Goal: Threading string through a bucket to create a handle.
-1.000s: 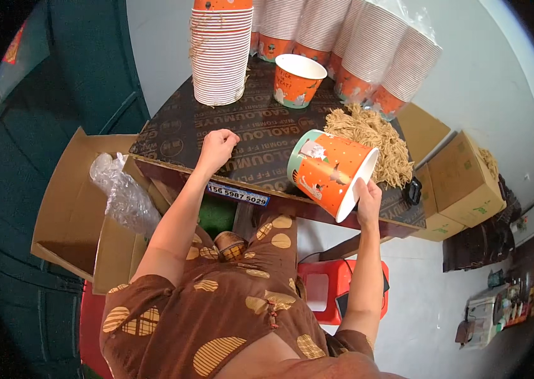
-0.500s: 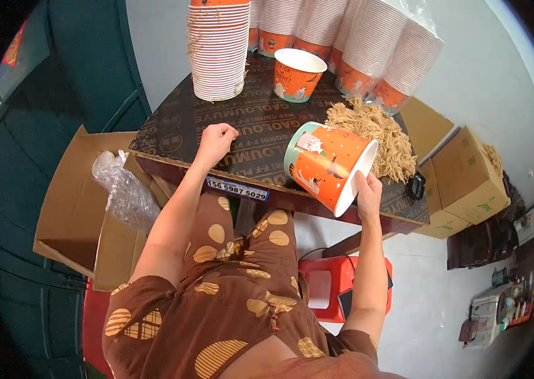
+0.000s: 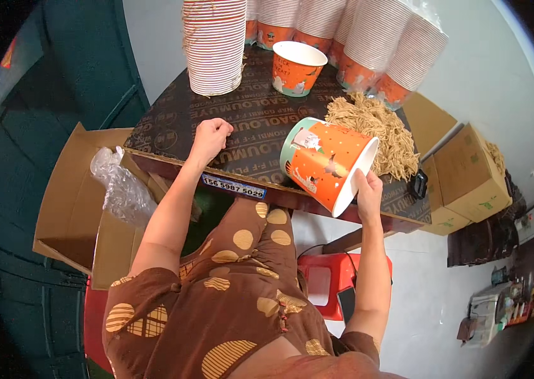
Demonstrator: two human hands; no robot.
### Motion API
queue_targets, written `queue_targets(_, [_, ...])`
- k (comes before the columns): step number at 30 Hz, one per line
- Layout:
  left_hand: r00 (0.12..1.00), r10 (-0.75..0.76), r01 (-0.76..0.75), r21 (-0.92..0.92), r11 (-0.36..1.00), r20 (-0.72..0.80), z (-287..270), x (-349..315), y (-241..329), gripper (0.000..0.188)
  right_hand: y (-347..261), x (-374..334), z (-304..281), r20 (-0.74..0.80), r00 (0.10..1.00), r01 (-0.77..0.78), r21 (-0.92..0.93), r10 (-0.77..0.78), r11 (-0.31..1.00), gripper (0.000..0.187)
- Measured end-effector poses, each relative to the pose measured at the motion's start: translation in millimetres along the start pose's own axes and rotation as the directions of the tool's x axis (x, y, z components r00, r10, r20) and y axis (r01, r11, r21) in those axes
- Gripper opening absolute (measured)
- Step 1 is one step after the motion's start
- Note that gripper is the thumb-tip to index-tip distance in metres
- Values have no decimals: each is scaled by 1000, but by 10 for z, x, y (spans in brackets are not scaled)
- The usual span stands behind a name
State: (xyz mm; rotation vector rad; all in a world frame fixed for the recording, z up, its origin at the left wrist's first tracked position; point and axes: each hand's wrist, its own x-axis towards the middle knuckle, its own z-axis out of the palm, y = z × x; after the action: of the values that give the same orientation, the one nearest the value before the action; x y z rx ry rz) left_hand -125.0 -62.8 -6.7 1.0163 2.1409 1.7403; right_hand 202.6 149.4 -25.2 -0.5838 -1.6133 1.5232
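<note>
My right hand grips an orange paper bucket by its rim. The bucket lies tilted on its side over the table's front edge, white mouth to the right and green base to the left. My left hand rests on the dark table top, fingers curled; whether they hold something is hidden. Behind the held bucket, a loose pile of tan twisted cords spreads over the table. Another orange bucket stands upright farther back, beside a tall nested stack of buckets.
Several plastic-wrapped bucket stacks line the table's back. At the left stands an open cardboard box with clear plastic film. More cartons sit at the right. A red stool is below the table, and a small black object lies near its right edge.
The view has shifted slightly, and my legs have moved closer together. My left hand appears a little farther left, still curled. The right hand keeps its grip on the bucket.
</note>
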Motion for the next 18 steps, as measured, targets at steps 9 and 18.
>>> queue_targets(9, [1000,21,-21,28,999,9,-5,7,3,24,-20,16,24,-10,1000,-6,-28,6,1000,23])
queue_targets(18, [1000,-2,1,80,997,13,-1,-17,31,23,-72,-5,50,-22,999,-42,3,43,999,23])
